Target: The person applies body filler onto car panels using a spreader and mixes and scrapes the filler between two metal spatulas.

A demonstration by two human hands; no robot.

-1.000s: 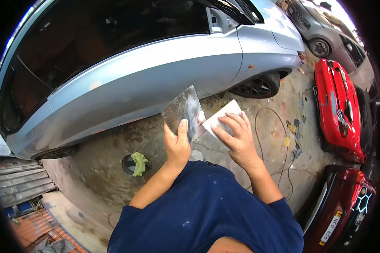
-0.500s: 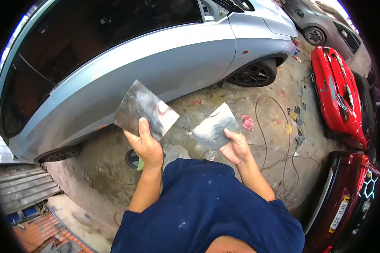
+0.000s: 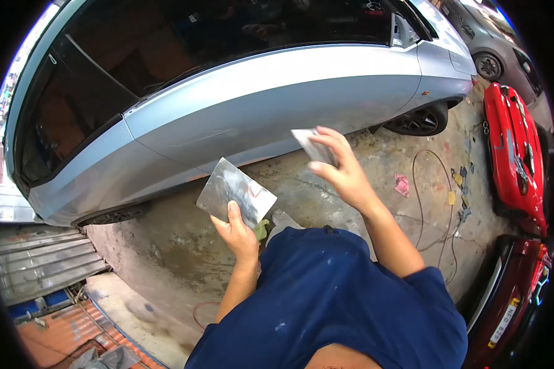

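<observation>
Stained, cracked concrete floor (image 3: pixel 326 197) spreads alongside a silver car (image 3: pixel 258 117), its rough, blotchy grey set against the car's smooth, curved metallic side and dark, glossy windows. Out from the lower edge of the car, the left hand (image 3: pixel 237 238) keeps a narrow grip on a thin, flat, rectangular plate (image 3: pixel 215 190), thumb pressed to its face; the sheen suggests metal, and pale grey smears cloud it. Nearer the car's front wheel (image 3: pixel 420 120), the right hand (image 3: pixel 346 167) holds a second plate (image 3: pixel 305 140), tilted and seen at a slant, in a grip between thumb and fingers. As to progress, both plates are in hand and the left one already carries smeared material, so I judge the work to be under way; the two plates are apart, neither appears to touch the car, and how much remains undone on its panels cannot be told. Out from the car's front wheel lie a crumpled pink scrap (image 3: pixel 401 184) and a thin, looping hose (image 3: pixel 415 178); beyond the car's front end sits what looks like a glossy, moulded red bumper (image 3: pixel 512 154). Near the car's rear wheel (image 3: pixel 112 216), ridged corrugated sheets (image 3: pixel 43 264) look weathered and dull.
</observation>
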